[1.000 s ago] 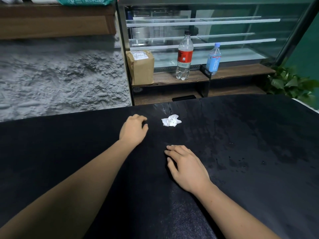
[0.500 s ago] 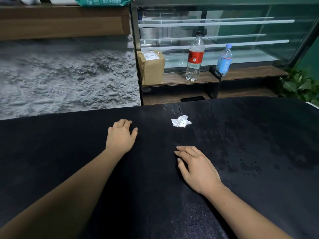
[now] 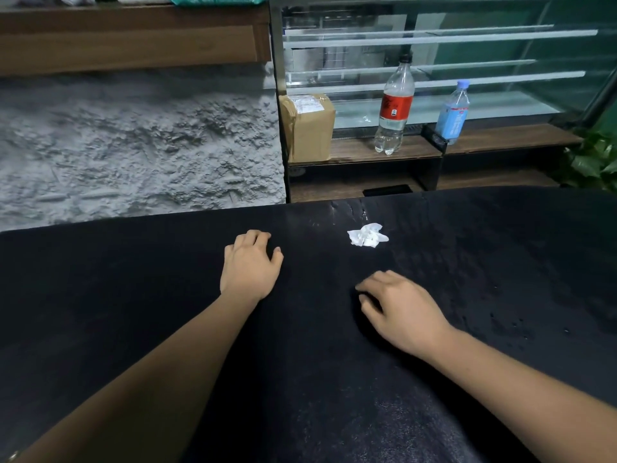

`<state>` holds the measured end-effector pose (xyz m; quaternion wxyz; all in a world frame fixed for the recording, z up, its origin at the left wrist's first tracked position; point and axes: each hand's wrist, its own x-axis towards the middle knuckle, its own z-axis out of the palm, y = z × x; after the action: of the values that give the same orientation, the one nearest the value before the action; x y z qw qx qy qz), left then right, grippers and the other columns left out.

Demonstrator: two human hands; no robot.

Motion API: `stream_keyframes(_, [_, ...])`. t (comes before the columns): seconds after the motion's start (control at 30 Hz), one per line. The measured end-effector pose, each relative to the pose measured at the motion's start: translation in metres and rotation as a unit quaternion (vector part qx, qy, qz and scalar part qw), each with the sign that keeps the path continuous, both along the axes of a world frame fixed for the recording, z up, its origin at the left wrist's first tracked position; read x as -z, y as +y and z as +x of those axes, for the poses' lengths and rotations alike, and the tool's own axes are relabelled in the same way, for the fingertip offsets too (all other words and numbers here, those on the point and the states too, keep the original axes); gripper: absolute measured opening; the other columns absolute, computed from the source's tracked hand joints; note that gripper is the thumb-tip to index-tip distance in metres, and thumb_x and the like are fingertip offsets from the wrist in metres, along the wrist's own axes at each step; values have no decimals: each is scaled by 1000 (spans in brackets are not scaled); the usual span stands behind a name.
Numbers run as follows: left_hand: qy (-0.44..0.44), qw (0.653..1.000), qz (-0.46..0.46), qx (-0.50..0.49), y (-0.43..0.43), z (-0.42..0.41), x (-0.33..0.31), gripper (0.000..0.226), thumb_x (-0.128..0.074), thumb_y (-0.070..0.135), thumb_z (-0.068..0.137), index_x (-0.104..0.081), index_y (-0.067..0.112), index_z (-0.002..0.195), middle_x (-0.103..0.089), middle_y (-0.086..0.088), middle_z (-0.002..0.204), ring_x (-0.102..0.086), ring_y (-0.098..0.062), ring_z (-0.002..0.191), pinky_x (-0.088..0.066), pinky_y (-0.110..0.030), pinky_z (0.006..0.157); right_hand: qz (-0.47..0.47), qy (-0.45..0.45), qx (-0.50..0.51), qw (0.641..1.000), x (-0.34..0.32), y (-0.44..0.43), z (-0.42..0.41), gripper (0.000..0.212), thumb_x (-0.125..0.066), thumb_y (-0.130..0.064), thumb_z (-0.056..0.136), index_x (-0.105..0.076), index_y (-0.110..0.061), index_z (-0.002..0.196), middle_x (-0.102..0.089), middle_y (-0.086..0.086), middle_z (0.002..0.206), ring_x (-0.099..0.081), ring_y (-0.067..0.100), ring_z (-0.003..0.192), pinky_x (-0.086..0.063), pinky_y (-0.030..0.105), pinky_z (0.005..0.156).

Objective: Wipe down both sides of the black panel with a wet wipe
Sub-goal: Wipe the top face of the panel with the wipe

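Fingertips of left hand [image 3: 251, 266] and right hand [image 3: 402, 312] partly hidden, both loosely curled, empty, on black panel [image 3: 100, 295].

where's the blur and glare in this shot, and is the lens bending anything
Head view: right hand slightly smeared by motion, left hand sharper; wide lens bows the far edge of the black panel; pale sheen on it beside the wet wipe; dim overall.

Black panel [image 3: 467, 329] flat, damp-spotted; crumpled white wet wipe [image 3: 367, 235] near far edge.

black panel [image 3: 467, 379], white wipe [image 3: 367, 234] (crumpled), red-labelled bottle [image 3: 394, 108]
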<state>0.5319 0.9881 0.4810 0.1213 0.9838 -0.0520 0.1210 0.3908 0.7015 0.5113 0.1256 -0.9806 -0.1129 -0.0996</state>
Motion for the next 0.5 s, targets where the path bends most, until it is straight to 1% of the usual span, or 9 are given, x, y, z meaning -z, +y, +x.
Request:
stream_keyframes(0.03, [0, 1000, 1, -1, 0, 0, 0, 54, -36, 53, 104, -54, 24, 145, -52, 7, 145, -44, -19, 135, -36, -42, 114, -2, -2, 6, 1000, -4, -1, 9, 30, -52, -35, 101, -70, -27, 123, -66, -15, 116, -58, 12, 108, -46, 23, 88])
stream_keyframes(0.1, [-2, 1000, 0, -2, 0, 0, 1, 54, -36, 54, 104, -54, 24, 145, -51, 7, 145, -44, -18, 135, -36, -41, 114, -7, -7, 15, 1000, -8, -2, 29, 31, -53, -32, 101, -68, -25, 128, -65, -14, 124, -56, 13, 114, -38, 21, 87])
stream_keyframes(0.13, [-3, 1000, -1, -2, 0, 0, 1, 54, -36, 53, 104, -54, 24, 145, -51, 7, 145, -44, -18, 135, -35, -41, 114, -6, -7, 21, 1000, -10, -2, 39, 33, -53, -31, 102, -67, -24, 131, -64, -13, 129, -55, 14, 120, -39, 21, 89])
stream_keyframes(0.2, [-6, 1000, -1, -2, 0, 0, 1, 53, -36, 53, 104, -54, 24, 145, -51, 8, 145, -44, -18, 135, -35, -41, 114, -3, -3, 36, 999, -11, -3, 57, 37, -53, -29, 102, -64, -23, 137, -60, -10, 140, -52, 16, 130, -44, 27, 96])
stream_keyframes(0.27, [-8, 1000, -3, -2, 0, 0, 1, 53, -37, 53, 104, -54, 24, 145, -51, 8, 145, -44, -17, 135, -35, -41, 114, -11, 3, 50, 999, -10, -2, 71, 39, -51, -27, 103, -61, -23, 140, -56, -7, 147, -50, 18, 132, -47, 32, 100])
stream_keyframes(0.37, [-11, 1000, -1, -4, 0, 1, 1, 53, -37, 53, 104, -55, 24, 144, -52, 8, 144, -44, -17, 134, -35, -41, 114, -28, 29, 68, 997, -6, 1, 85, 39, -46, -26, 104, -58, -21, 141, -53, -7, 149, -48, 21, 134, -48, 35, 100])
stream_keyframes(0.43, [-14, 1000, -1, -4, -1, 1, 3, 53, -37, 53, 104, -55, 24, 144, -52, 8, 143, -45, -18, 134, -35, -41, 114, -25, 47, 82, 995, -1, 3, 93, 38, -44, -25, 105, -59, -19, 139, -52, -7, 150, -43, 20, 138, -47, 35, 101])
stream_keyframes(0.5, [-22, 1000, -1, -3, -1, 1, 4, 52, -38, 53, 104, -57, 24, 143, -53, 7, 143, -46, -18, 133, -36, -42, 113, -13, 60, 92, 994, 3, 7, 99, 37, -44, -22, 105, -58, -18, 139, -49, -9, 152, -38, 19, 142, -47, 35, 98])
